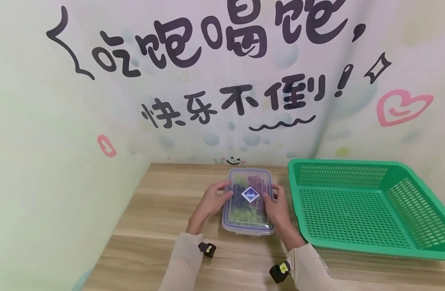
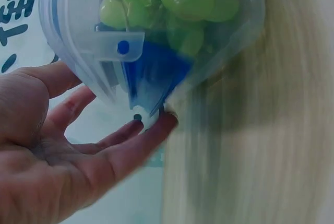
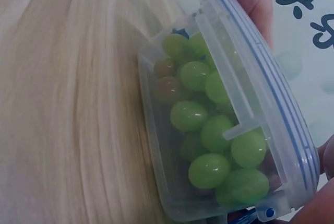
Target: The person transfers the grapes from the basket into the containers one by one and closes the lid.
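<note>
A clear plastic food container (image 1: pixel 231 221) with a blue-lined lid lies on the wooden table, green grapes (image 3: pixel 189 116) and darker fruit visible through it. A diamond-shaped label (image 1: pixel 250 195) marks the lid. My left hand (image 1: pixel 214 201) holds the container's left side, thumb over the lid's edge. From the right, my right hand (image 1: pixel 278 208) grips the opposite side, its thumb also on the lid. In the left wrist view, fingertips touch a side clasp (image 2: pixel 119 46) that has a blue piece beside it. The right hand is mostly cut off in its wrist view.
A green plastic basket (image 1: pixel 357 244) with perforated sides and bottom stands on the table (image 1: pixel 153 210), close to my right forearm. Behind the table rises a printed backdrop (image 1: pixel 215 139) with large characters; a pale wall stands at the left.
</note>
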Demonstrator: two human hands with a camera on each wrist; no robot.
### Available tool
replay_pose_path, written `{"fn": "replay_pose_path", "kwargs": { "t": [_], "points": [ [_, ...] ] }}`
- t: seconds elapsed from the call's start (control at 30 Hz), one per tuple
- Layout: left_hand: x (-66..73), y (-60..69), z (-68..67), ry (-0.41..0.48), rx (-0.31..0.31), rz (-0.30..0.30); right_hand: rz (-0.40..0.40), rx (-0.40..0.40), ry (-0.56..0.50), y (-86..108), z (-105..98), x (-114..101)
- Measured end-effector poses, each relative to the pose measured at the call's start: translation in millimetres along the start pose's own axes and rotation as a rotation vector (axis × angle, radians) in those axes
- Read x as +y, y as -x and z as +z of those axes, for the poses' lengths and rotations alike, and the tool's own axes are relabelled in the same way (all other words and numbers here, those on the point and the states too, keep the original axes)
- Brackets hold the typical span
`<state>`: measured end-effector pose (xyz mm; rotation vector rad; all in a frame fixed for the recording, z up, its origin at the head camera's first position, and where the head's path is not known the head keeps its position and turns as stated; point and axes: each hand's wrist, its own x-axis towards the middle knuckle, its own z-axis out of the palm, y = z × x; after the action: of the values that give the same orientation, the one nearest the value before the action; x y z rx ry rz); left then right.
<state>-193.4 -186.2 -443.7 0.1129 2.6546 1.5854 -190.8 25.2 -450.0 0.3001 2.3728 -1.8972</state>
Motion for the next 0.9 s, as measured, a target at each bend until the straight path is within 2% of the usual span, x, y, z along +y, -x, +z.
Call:
{"fn": "replay_pose_path", "kwargs": {
  "t": [0.2,0.37,0.6,0.73,0.9],
  "points": [
    [-5.6,0.4,1.4,0.012,0.036,-0.031,0.014,-0.013,-0.027,-1.9,0.2,1.6],
    [-8.4,-1.1,2.3,0.030,0.012,-0.054,0.043,0.005,-0.066,-0.7,-0.6,4.0],
    [-6.0,0.6,3.1,0.116,0.041,-0.261,0.133,0.016,-0.051,2.0,-3.4,2.3],
    [-5.6,0.6,3.5,0.135,0.021,-0.301,0.140,0.015,-0.045,1.4,-3.7,2.1],
    [-7.3,-0.2,5.1,0.107,0.021,-0.297,0.149,0.018,-0.039,-0.1,-4.2,5.3]
  ]
}}
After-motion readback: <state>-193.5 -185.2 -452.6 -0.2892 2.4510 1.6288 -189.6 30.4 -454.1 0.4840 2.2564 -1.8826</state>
